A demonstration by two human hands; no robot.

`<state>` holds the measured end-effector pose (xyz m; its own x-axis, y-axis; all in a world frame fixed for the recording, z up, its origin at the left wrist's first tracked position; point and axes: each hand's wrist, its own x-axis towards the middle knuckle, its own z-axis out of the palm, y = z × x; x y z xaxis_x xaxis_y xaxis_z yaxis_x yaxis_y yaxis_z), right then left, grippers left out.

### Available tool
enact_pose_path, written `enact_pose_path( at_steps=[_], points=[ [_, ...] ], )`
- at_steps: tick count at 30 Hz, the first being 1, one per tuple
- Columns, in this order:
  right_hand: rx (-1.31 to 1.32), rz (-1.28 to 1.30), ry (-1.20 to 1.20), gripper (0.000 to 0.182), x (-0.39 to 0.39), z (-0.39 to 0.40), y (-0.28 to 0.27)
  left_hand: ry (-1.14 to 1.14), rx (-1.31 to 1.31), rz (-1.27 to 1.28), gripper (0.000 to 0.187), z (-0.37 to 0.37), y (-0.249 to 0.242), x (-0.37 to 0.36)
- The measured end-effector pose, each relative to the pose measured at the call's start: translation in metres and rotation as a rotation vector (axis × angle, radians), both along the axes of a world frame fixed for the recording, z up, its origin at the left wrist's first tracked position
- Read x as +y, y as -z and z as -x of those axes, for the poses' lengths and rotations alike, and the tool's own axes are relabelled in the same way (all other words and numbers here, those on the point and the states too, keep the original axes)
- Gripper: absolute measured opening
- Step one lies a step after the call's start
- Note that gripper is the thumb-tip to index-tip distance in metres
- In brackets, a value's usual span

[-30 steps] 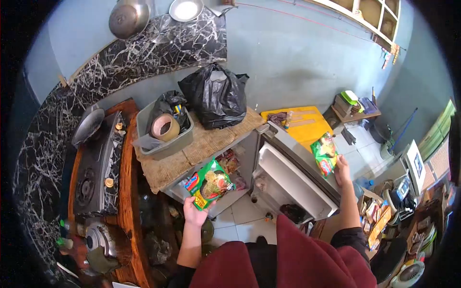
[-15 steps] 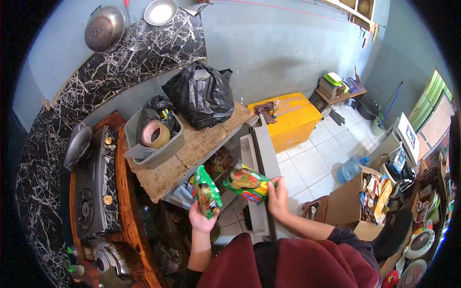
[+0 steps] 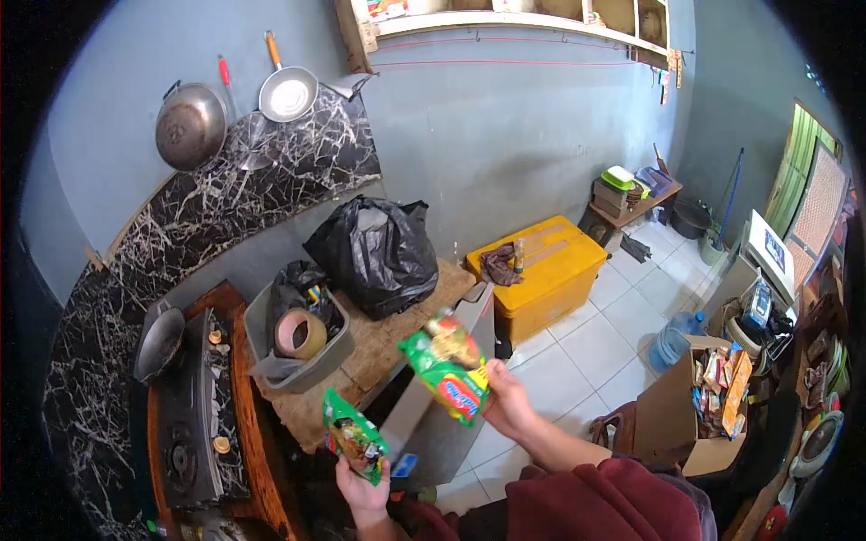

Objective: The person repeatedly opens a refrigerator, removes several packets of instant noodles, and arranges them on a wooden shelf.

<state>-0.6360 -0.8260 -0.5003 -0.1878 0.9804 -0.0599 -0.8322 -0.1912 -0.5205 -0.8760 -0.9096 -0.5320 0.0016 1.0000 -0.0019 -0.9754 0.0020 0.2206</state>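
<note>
Grey and flat-faced, the tall refrigerator door fills the middle of our view below a tan woven mat; its white inner shelves, plain to see a second ago, no longer show, so we judge the door is swung most of the way in. Beyond it sits a big yellow rectangular box. On the mat rest a bulging black plastic bag and, beside it, a grey plastic tub holding a brown roll of tape. Our right hand pinches the side edge of a glossy green packet with a food picture, while our left hand grips a second green packet, tilted and partly turned away, between thumb and fingers from below. Both packets are up in the air, apart from each other, so we seem to be past reaching for them and simply handling them.
</note>
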Motion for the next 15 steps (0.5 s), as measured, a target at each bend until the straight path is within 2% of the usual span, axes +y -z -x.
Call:
enact_pose_path(
  at_steps=[2,4,9,11,14,15],
  points=[
    [0.013,-0.072,0.046,0.011,0.014,-0.033,-0.022,0.070,0.073,0.028,0.040,-0.027,-0.012,0.020],
    [0.018,-0.153,0.150,0.024,0.027,-0.070,-0.035,0.154,0.075,0.011,0.040,-0.056,-0.014,0.048],
    [-0.032,-0.192,0.408,0.022,0.068,-0.176,-0.045,0.396,0.123,-0.076,0.041,-0.158,-0.027,0.136],
    [-0.048,-0.138,0.540,0.029,0.092,-0.219,-0.047,0.437,0.153,-0.094,0.041,-0.210,-0.034,0.177],
    [-0.043,-0.112,0.600,0.023,0.119,-0.282,-0.065,0.471,0.188,-0.051,0.036,-0.289,-0.050,0.233],
    [-0.023,-0.158,0.615,0.030,0.133,-0.304,-0.061,0.491,0.206,-0.069,0.037,-0.314,-0.052,0.251]
  ],
)
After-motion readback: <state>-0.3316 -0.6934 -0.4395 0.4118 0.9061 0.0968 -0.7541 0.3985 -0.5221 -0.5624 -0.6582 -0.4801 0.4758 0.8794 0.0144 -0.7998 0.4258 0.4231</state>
